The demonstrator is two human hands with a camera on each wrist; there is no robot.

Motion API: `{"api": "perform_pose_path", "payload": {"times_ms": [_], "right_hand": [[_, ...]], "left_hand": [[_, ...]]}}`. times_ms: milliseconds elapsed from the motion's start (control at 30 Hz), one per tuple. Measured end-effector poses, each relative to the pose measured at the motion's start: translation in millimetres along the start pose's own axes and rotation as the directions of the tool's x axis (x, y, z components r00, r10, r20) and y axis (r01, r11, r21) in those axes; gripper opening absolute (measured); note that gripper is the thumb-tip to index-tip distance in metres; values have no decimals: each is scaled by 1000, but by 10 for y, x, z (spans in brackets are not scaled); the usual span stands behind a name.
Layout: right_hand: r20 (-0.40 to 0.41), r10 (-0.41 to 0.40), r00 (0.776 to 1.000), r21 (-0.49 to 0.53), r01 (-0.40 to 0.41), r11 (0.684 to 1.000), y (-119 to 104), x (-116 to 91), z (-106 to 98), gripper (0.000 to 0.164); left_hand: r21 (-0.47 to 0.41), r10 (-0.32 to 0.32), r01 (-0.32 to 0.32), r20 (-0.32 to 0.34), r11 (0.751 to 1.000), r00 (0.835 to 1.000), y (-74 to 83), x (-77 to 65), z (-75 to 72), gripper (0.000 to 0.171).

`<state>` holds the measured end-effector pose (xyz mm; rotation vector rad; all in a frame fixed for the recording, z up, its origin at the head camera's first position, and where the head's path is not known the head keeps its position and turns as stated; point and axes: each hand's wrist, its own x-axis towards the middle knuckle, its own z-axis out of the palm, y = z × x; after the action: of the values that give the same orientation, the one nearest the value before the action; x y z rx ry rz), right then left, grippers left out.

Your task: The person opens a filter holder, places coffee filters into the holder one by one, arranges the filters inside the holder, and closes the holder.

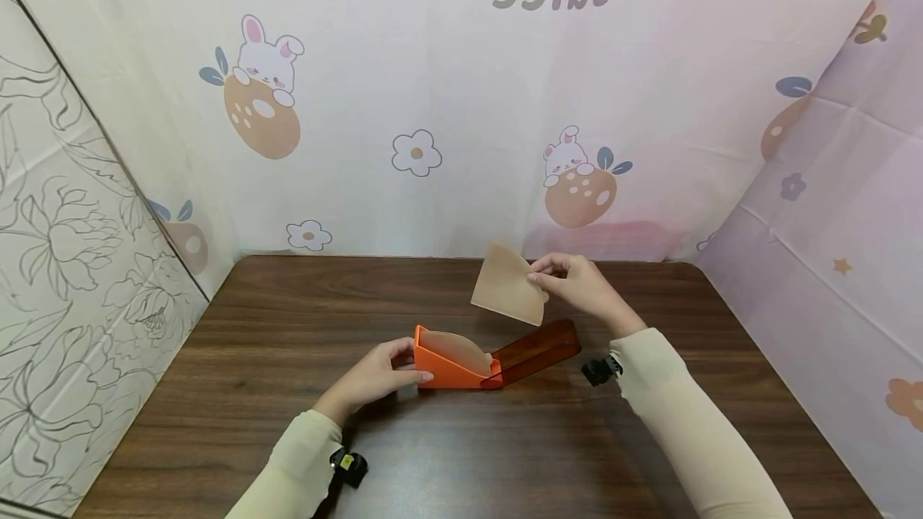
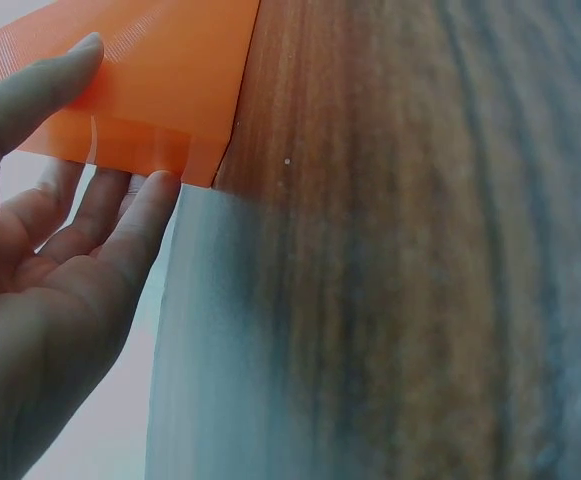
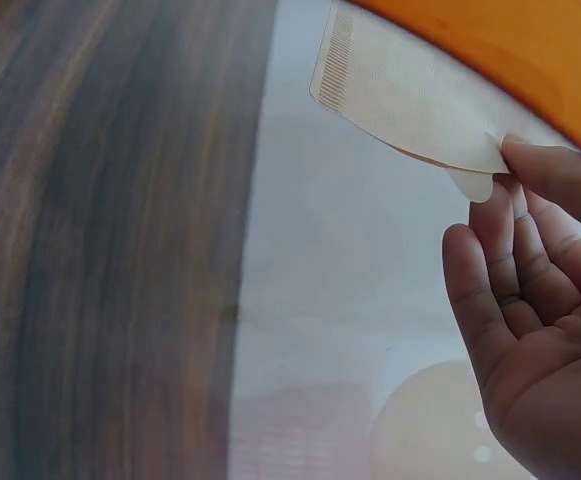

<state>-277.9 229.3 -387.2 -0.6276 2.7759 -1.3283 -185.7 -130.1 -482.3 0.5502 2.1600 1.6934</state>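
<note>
An orange filter box (image 1: 449, 369) with a sloped top stands on the table, its see-through amber lid (image 1: 539, 351) swung out to the right. Tan coffee filters (image 1: 456, 349) show inside it. My left hand (image 1: 378, 373) grips the box's tall left end, thumb on the front and fingers around the end; the left wrist view shows the thumb against the orange wall (image 2: 160, 90). Above the lid, my right hand (image 1: 570, 283) pinches one tan coffee filter (image 1: 508, 287) by its curved edge. In the right wrist view that filter (image 3: 410, 95) has a crimped seam and a small tab.
The dark wooden table (image 1: 288, 311) reaches back to a printed curtain (image 1: 461, 86). More patterned cloth hangs on the left (image 1: 65, 263) and right. Each wrist carries a small black camera, the left one (image 1: 349, 467) and the right one (image 1: 601, 370).
</note>
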Motion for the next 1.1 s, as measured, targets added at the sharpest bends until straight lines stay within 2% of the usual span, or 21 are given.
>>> {"api": "perform_pose_path", "payload": {"times_ms": [333,733,900,1100], "right_hand": [[19,-41,999,40,40,998,-227,-59,-52,17],[35,-71,997,40,69,997,-507,-140,-63,14],[52,-123,991,71,119,990,-587,-170,-27,16],[71,-164,984,99,156,983,-653,-187,35,10]], "left_hand": [[5,-4,4,-5,1000,1000,21,-12,-7,38],[0,-7,7,-9,1000,1000,31,-18,5,38],[4,-12,12,-10,1000,1000,36,-26,4,38],[-4,-16,16,-11,1000,1000,45,-25,4,38]]}}
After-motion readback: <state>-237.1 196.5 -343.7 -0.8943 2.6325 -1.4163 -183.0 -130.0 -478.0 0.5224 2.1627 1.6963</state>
